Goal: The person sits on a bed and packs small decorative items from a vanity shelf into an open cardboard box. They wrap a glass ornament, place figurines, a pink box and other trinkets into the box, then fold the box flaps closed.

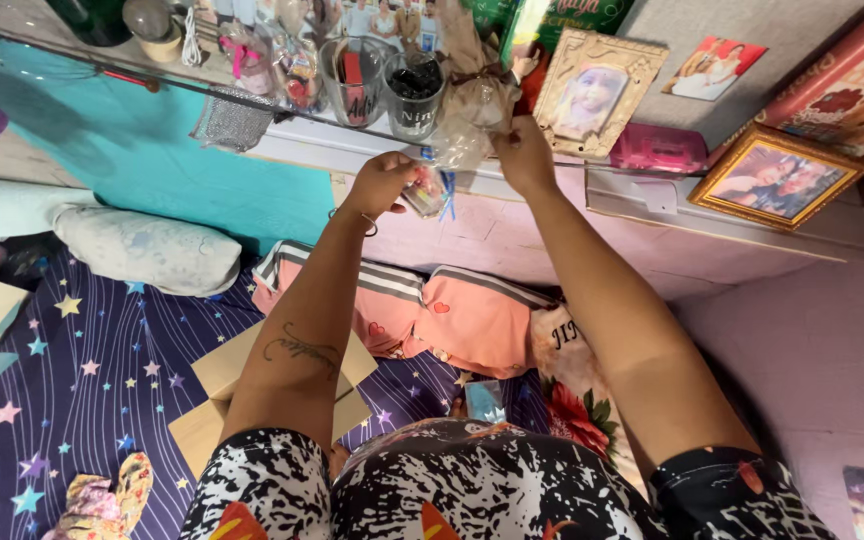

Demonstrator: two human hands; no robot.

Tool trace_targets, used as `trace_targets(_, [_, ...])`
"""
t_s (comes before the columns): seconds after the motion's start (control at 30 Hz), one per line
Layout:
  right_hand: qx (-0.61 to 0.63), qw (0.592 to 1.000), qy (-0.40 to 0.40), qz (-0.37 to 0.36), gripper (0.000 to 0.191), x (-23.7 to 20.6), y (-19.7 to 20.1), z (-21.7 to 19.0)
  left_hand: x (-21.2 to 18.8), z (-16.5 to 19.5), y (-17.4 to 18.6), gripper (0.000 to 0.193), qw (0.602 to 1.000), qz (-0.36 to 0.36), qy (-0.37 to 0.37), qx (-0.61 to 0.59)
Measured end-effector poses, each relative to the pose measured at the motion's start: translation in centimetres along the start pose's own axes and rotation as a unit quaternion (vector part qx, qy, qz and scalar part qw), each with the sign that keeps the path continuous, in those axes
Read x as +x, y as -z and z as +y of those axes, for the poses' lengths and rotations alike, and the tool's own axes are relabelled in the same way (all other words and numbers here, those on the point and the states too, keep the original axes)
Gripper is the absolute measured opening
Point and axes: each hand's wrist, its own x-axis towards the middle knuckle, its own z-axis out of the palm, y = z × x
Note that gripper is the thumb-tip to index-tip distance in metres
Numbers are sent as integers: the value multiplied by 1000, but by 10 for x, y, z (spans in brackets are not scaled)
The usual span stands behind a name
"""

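Your left hand grips a small clear wrapped packet just below the shelf; your right hand pinches a cellophane bag beside a gold photo frame, cups crowding behind.

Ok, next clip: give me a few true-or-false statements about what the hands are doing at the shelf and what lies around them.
1. The left hand holds a small clear packet with colourful contents. True.
2. The right hand rests on the bed. False: it is raised at the shelf, touching a clear cellophane-wrapped bundle.
3. A gold-framed picture leans on the shelf, off to the right. True.
4. The bedsheet is plain white. False: it is dark purple with coloured stars.
5. A cardboard box lies on the bed below the left forearm. True.
6. The left wrist is bare. False: it wears a thin bracelet.
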Motion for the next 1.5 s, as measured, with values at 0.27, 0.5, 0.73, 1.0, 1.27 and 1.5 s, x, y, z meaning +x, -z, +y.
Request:
trace_targets(0.27, [137, 980, 85, -120, 32, 4, 33, -26, -4, 0, -9, 25, 999, -33, -16, -3])
trace_targets(0.5, [-38, 966, -7, -257, 63, -15, 45, -68, -9, -2, -10, 29, 998, -55, 1, -16])
trace_targets(0.73, [108, 949, -129, -268, 30, -17, 68, -56, -5, 16, -37, 45, 995, -86, -46, -16])
trace_targets(1.0, [91, 956, -153, -232, 27, -5, 123, -44, 30, 7, -104, 38, 949, 17, -259, 179])
trace_targets(1.27, [219, 951, -174, -134, 27, -3, 131, 3, 24, 22, -128, 59, 861, -28, -132, 490])
trace_targets(1.5, [213, 954, -163, -131, 25, 13, 130, 24, 25, 44, -146, 49, 836, -30, -109, 536])
